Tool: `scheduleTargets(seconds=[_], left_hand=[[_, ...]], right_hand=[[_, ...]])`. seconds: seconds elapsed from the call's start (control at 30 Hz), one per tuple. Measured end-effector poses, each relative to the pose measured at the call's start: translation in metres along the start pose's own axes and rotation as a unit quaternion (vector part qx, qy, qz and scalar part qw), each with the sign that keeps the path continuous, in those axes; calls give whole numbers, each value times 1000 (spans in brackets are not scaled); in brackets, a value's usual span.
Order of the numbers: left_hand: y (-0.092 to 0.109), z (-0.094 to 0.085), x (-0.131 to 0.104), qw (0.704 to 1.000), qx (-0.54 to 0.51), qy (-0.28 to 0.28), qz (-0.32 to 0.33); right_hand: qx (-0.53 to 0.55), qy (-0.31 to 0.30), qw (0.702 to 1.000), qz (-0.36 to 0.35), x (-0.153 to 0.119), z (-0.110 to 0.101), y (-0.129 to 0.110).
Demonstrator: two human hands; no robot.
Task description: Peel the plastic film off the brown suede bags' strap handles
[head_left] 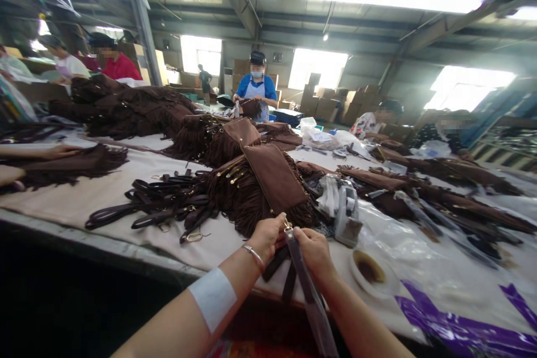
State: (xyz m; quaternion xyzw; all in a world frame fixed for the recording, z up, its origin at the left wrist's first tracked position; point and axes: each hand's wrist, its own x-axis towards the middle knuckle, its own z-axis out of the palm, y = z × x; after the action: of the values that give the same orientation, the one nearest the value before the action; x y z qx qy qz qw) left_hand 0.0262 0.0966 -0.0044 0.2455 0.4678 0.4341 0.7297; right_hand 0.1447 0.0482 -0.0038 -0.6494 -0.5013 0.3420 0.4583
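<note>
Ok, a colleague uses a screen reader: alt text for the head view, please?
A person's left hand pinches a gold clasp while the right hand holds its strap, at a cloth-covered table. Just beyond lie fringed brown bags and loose dark straps; across the table, a person in blue holds something brown.

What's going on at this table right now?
A person is handling a strap at the near edge of a cloth-covered table. The left hand pinches at its metal clasp, while the right hand grips the strap just below. Directly beyond lies a brown fringed bag on a pile of similar ones, with loose dark straps to its left. Across the table, a co-worker in blue is handling something brown.
</note>
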Motion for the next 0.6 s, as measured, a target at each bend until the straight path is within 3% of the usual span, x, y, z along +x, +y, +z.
scheduleTargets(seconds=[0.17,0.37,0.6], left_hand=[[-9,7,1,998,10,-10,55],[-17,-1,-9,994,47,-21,98],[-23,-15,-8,988,96,-8,122]], right_hand=[[-19,8,1000,-3,5,-1,3],[32,51,998,-6,24,8,8],[117,5,993,19,33,24,10]])
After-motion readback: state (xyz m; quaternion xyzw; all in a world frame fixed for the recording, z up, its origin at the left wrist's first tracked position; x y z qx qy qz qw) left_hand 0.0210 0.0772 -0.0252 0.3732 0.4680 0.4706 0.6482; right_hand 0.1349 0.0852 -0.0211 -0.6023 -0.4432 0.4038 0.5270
